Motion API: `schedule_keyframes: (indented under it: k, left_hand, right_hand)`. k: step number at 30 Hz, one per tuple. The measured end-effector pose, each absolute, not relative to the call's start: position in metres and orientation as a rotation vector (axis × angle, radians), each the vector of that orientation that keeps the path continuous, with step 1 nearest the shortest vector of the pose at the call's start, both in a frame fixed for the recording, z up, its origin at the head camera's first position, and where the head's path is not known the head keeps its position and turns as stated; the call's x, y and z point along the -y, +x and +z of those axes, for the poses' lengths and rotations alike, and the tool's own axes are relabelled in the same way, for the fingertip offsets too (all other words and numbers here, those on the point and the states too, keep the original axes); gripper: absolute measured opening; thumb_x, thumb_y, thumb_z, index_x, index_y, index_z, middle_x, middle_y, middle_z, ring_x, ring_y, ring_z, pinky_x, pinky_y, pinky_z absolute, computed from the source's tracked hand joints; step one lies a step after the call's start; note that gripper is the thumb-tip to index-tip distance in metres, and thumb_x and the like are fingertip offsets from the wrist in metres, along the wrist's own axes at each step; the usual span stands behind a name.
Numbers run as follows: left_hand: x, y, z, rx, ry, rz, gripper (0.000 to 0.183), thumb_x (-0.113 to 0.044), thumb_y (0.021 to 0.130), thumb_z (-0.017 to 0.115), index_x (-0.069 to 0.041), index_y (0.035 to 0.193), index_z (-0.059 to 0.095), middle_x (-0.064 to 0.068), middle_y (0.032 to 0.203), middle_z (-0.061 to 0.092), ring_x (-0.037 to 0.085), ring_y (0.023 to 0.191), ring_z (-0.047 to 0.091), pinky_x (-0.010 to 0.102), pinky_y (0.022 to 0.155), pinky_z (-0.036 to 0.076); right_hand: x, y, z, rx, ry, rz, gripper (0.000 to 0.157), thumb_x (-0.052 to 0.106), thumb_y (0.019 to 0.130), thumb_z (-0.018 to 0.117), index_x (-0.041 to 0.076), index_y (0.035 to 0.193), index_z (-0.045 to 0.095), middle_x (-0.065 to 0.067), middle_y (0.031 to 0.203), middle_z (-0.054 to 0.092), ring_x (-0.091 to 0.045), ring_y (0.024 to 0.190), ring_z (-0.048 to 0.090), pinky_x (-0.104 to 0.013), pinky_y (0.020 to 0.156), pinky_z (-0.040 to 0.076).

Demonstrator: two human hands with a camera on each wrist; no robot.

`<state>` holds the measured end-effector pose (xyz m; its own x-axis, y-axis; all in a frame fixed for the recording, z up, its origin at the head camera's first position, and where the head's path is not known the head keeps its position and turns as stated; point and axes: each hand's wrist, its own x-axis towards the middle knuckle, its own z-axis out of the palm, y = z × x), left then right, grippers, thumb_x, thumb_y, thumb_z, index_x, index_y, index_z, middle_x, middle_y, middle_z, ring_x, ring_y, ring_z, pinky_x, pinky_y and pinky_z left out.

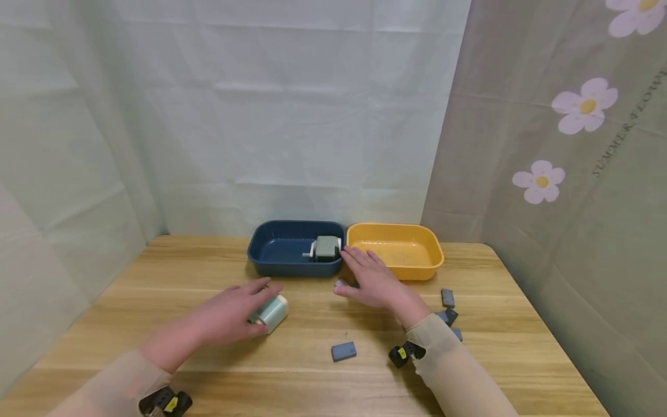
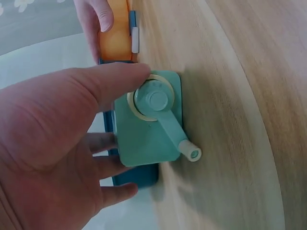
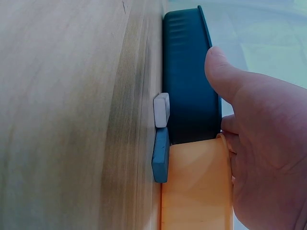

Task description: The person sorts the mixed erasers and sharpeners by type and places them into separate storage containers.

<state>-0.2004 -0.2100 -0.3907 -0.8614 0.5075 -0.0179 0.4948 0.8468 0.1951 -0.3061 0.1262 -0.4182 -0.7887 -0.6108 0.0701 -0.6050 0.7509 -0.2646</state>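
Note:
My left hand [image 1: 237, 313] grips a mint-green hand-crank pencil sharpener [image 1: 273, 313] on the table, left of centre. In the left wrist view the thumb lies along one side of the sharpener [image 2: 144, 143], fingers at the far side. Its crank with a pale knob [image 2: 189, 150] points outward. My right hand [image 1: 372, 281] holds nothing; its fingers are extended where the two trays meet. A grey-green crank sharpener [image 1: 326, 248] sits in the right end of the dark blue tray [image 1: 276, 269]. Below my right hand lie a whitish block [image 3: 161, 110] and a blue block [image 3: 161, 155].
A yellow tray [image 1: 424, 272] stands right beside the blue one, both near the back edge. One blue-grey block [image 1: 344, 351] lies at the front middle. Several more, including one block [image 1: 447, 297], are right of my right forearm. Curtains hang behind and at both sides.

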Motion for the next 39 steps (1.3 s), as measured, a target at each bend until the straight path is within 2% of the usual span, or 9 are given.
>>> schedule_keyframes:
  k: [4, 7, 10, 14, 18, 22, 24, 32, 39]
  left_hand:
    - [0.207, -0.201, -0.393, -2.908, 0.838, 0.353, 0.087, -0.033, 0.093, 0.092, -0.012, 0.167, 0.050, 0.030, 0.170, 0.040, 0.052, 0.142, 0.056, 0.079, 0.114, 0.039]
    - [0.207, -0.202, -0.397, -2.919, 0.827, 0.377, 0.089, -0.040, 0.094, 0.091, -0.013, 0.167, 0.049, 0.029, 0.172, 0.038, 0.052, 0.148, 0.050, 0.081, 0.116, 0.034]
    - [0.205, -0.202, -0.400, -2.980, 0.797, 0.354, 0.089, -0.047, 0.094, 0.090, -0.014, 0.166, 0.051, 0.028, 0.169, 0.041, 0.052, 0.149, 0.048, 0.082, 0.116, 0.033]
    - [0.201, -0.201, -0.402, -3.055, 0.725, 0.307, 0.089, -0.049, 0.093, 0.090, -0.016, 0.166, 0.051, 0.027, 0.160, 0.052, 0.051, 0.142, 0.054, 0.081, 0.114, 0.037]
    - [0.201, -0.200, -0.402, -3.086, 0.690, 0.310, 0.091, -0.043, 0.091, 0.093, -0.017, 0.167, 0.050, 0.024, 0.153, 0.058, 0.049, 0.135, 0.059, 0.079, 0.114, 0.038]
    - [0.201, -0.199, -0.401, -3.098, 0.709, 0.304, 0.088, -0.029, 0.090, 0.094, -0.016, 0.166, 0.051, 0.023, 0.153, 0.059, 0.049, 0.137, 0.058, 0.081, 0.114, 0.037]
    - [0.200, -0.198, -0.400, -3.100, 0.706, 0.291, 0.089, -0.028, 0.090, 0.094, -0.014, 0.166, 0.051, 0.022, 0.155, 0.058, 0.049, 0.140, 0.056, 0.082, 0.114, 0.035]
    - [0.196, -0.197, -0.403, -3.142, 0.572, 0.220, 0.098, -0.051, 0.089, 0.093, -0.004, 0.164, 0.051, 0.022, 0.153, 0.061, 0.047, 0.141, 0.056, 0.083, 0.115, 0.032]
    - [0.193, -0.198, -0.408, -3.185, 0.560, 0.189, 0.097, -0.049, 0.088, 0.095, -0.005, 0.163, 0.053, 0.020, 0.147, 0.064, 0.043, 0.136, 0.060, 0.082, 0.115, 0.033]
  right_hand:
    - [-0.126, -0.306, -0.418, -2.917, -1.021, -0.436, 0.094, 0.059, 0.107, 0.067, 0.007, 0.176, 0.028, -0.012, 0.183, 0.022, -0.030, 0.169, 0.017, -0.050, 0.137, 0.008]
    - [-0.125, -0.305, -0.418, -2.910, -1.024, -0.447, 0.094, 0.058, 0.108, 0.067, 0.007, 0.176, 0.027, -0.013, 0.183, 0.022, -0.030, 0.169, 0.017, -0.051, 0.137, 0.008]
    - [-0.125, -0.305, -0.418, -2.909, -1.027, -0.452, 0.093, 0.057, 0.108, 0.067, 0.007, 0.176, 0.027, -0.013, 0.183, 0.022, -0.030, 0.169, 0.016, -0.051, 0.137, 0.007]
    - [-0.126, -0.306, -0.418, -2.910, -1.013, -0.436, 0.093, 0.058, 0.108, 0.066, 0.008, 0.176, 0.027, -0.012, 0.183, 0.020, -0.028, 0.170, 0.015, -0.048, 0.137, 0.006]
    - [-0.126, -0.306, -0.417, -2.909, -1.009, -0.423, 0.093, 0.059, 0.108, 0.066, 0.007, 0.176, 0.027, -0.012, 0.183, 0.020, -0.028, 0.170, 0.016, -0.048, 0.137, 0.007]
    - [-0.126, -0.305, -0.416, -2.904, -1.007, -0.442, 0.093, 0.057, 0.108, 0.067, 0.007, 0.175, 0.028, -0.013, 0.183, 0.022, -0.030, 0.169, 0.016, -0.049, 0.137, 0.007]
    - [-0.126, -0.304, -0.415, -2.903, -1.008, -0.456, 0.092, 0.056, 0.108, 0.068, 0.006, 0.175, 0.029, -0.014, 0.183, 0.022, -0.031, 0.169, 0.017, -0.050, 0.137, 0.007]
    - [-0.127, -0.305, -0.415, -2.904, -1.024, -0.460, 0.092, 0.055, 0.108, 0.068, 0.005, 0.175, 0.029, -0.015, 0.182, 0.023, -0.031, 0.169, 0.018, -0.050, 0.137, 0.006]
    - [-0.127, -0.306, -0.416, -2.904, -1.017, -0.471, 0.093, 0.054, 0.108, 0.069, 0.005, 0.175, 0.029, -0.014, 0.182, 0.023, -0.031, 0.169, 0.018, -0.051, 0.137, 0.007]
